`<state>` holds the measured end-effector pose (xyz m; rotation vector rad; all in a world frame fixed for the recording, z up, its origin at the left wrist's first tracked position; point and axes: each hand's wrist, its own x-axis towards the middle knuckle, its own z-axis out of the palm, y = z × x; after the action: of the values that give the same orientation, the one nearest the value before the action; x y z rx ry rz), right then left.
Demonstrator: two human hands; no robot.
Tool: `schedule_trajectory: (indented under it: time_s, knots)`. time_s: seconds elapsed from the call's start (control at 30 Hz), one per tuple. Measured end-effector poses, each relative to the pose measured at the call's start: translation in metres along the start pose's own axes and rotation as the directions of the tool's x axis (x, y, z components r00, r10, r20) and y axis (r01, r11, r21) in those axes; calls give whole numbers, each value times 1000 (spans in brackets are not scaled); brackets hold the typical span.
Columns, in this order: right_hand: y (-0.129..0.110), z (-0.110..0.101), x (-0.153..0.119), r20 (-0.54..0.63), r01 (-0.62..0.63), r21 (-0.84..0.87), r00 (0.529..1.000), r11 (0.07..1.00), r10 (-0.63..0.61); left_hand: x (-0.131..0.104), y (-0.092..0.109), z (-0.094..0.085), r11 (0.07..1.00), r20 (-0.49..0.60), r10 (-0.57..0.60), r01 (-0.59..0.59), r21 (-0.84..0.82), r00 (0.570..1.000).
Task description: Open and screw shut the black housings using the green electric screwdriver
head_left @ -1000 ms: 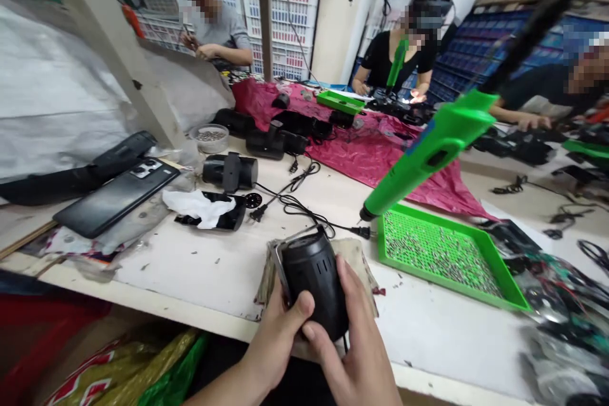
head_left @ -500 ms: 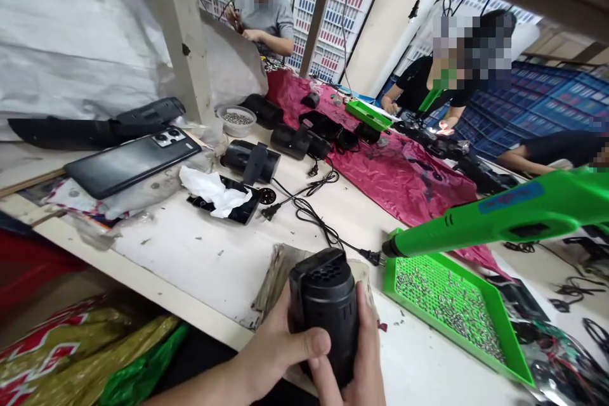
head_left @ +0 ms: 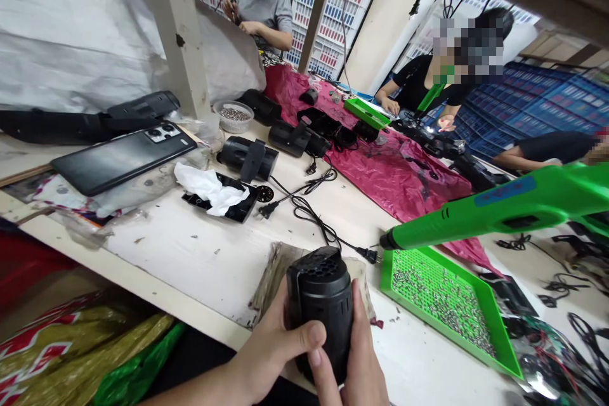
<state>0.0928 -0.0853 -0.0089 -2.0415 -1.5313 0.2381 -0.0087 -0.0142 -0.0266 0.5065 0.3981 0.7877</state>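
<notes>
Between my two hands is a black plastic cylindrical housing (head_left: 328,304) with a honeycomb vent at its upper end; it looks like a hair dryer body. My left hand (head_left: 285,342) wraps its left side, thumb across the front. My right hand (head_left: 356,361) grips the right side, a digit laid on the front near the left thumb. The housing is tilted above a worn cloth-like pad (head_left: 271,279) at the table edge. A black power cord (head_left: 323,225) with a plug (head_left: 366,255) lies just behind it. Fingers behind the housing are hidden.
A green electric screwdriver (head_left: 476,216) reaches in from the right above a green tray (head_left: 509,355) of small screws. Further left lie similar black housings (head_left: 250,158), white tissue (head_left: 204,184), a phone (head_left: 124,155) and a tub of screws (head_left: 233,117). Co-workers (head_left: 264,6) sit across the table.
The whole view has shifted slightly, so the bench things sit a little further left. Both hands keep the same grip on the housing.
</notes>
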Motion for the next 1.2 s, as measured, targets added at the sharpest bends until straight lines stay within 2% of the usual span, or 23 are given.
schedule_trajectory:
  time_s: [0.1, 0.17, 0.3, 0.43, 0.6, 0.77, 0.83, 0.97, 1.1, 1.2]
  knots:
    - [5, 2, -4, -22, 34, -20, 999, 999, -35, 1, 3, 4, 999, 21, -22, 21, 27, 1000]
    - [7, 4, -7, -33, 41, -36, 999, 999, -42, 2, 5, 6, 998, 36, 4, -6, 55, 999]
    - [9, 7, -11, -47, 18, -59, 999, 998, -21, 5, 6, 10, 994, -3, 38, -38, 98, 999]
    - [12, 13, -12, -105, 117, -77, 987, 990, -124, 7, 6, 15, 987, -18, 3, 0, 158, 1000]
    - [13, 6, -5, -49, 150, -67, 987, 986, -154, 9, 13, 24, 966, -202, -52, 100, 236, 978]
    - [9, -8, 8, 76, 154, 23, 985, 988, -155, 18, 21, 26, 956, -348, -179, 246, 158, 920]
    - [9, -9, 11, 99, 153, 54, 982, 987, -158, 22, 22, 26, 958, -369, -176, 245, 147, 912]
    - [11, -4, 12, 49, 155, 68, 986, 986, -158, 24, 22, 31, 962, -385, -128, 209, 174, 914]
    - [13, -1, 12, 6, 175, 62, 984, 983, -176, 23, 20, 40, 967, -446, -76, 174, 184, 892]
    - [17, -2, 13, 15, 195, 54, 980, 979, -196, 22, 18, 44, 973, -470, -58, 155, 170, 881]
